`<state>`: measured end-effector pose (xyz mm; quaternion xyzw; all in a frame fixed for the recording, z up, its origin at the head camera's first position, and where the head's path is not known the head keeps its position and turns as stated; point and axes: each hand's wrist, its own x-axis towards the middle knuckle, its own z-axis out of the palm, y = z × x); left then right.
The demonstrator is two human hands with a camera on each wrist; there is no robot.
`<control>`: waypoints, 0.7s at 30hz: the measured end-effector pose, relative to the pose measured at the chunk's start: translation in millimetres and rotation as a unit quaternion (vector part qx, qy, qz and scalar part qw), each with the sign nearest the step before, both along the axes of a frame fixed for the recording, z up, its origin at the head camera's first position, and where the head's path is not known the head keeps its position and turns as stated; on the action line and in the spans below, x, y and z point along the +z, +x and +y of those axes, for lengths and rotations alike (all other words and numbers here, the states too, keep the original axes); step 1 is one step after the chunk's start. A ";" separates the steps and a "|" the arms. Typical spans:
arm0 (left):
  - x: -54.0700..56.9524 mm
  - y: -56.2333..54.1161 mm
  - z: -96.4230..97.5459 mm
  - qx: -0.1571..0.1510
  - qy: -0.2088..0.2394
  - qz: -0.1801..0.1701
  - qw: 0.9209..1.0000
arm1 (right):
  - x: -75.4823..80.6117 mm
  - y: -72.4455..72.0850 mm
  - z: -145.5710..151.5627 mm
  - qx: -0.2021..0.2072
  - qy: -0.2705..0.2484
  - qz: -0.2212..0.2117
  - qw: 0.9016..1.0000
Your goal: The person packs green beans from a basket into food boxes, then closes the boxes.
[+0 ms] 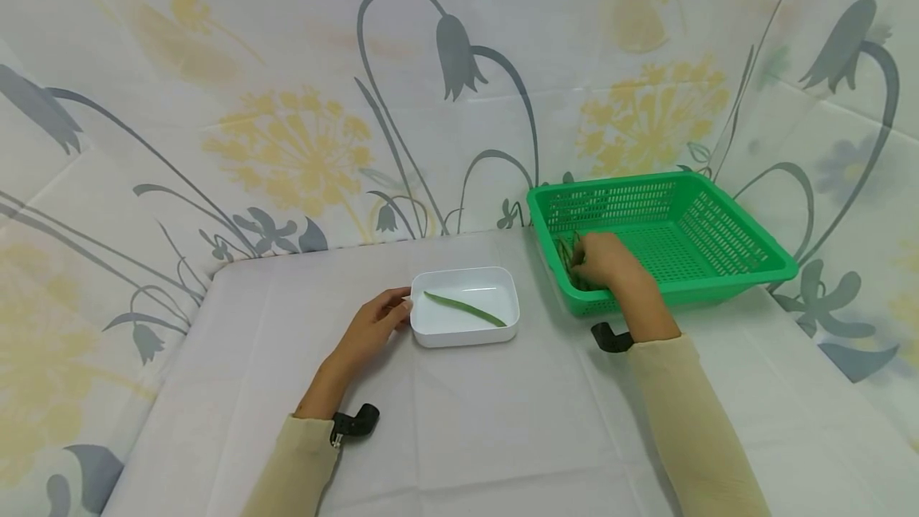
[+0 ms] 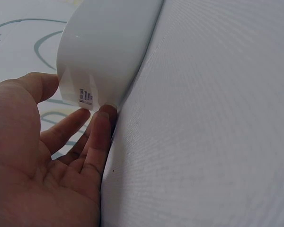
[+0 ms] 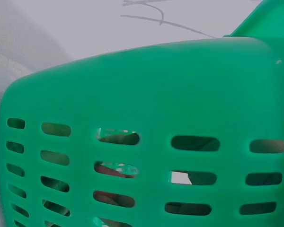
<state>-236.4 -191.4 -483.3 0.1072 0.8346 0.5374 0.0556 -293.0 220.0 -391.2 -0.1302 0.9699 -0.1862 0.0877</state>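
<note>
A white rectangular dish [image 1: 465, 337] stands on the table with one green bean [image 1: 465, 307] lying slantwise inside. At the dish's left end is my left hand [image 1: 373, 324]; in the left wrist view its thumb [image 2: 43, 86] touches the rim while the loosely extended fingers meet the side wall lower down. My right hand [image 1: 609, 260] reaches into the left end of a green plastic basket [image 1: 739, 287], fingers bent down among several green beans [image 1: 565, 255]. Whether it pinches one is hidden. The basket's slotted wall [image 3: 156, 90] covers most of that hand in the right wrist view.
A pale cloth covers the table [image 1: 459, 429]. Behind it hangs a flower-patterned sheet [image 1: 301, 62]. The basket stands to the right of the dish, a short gap apart, with its wide rim raised above the table.
</note>
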 end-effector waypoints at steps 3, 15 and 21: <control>-0.3 -0.4 0.3 -0.001 0.001 -0.001 1.000 | 0.2 0.6 0.3 -0.010 -0.003 0.018 1.000; 1.8 0.8 0.5 0.001 0.000 -0.005 1.000 | 2.8 6.7 0.3 -0.090 -0.043 0.075 0.992; 1.4 0.1 -0.3 -0.002 -0.002 -0.001 1.000 | 5.4 9.1 0.2 -0.099 -0.052 0.108 0.988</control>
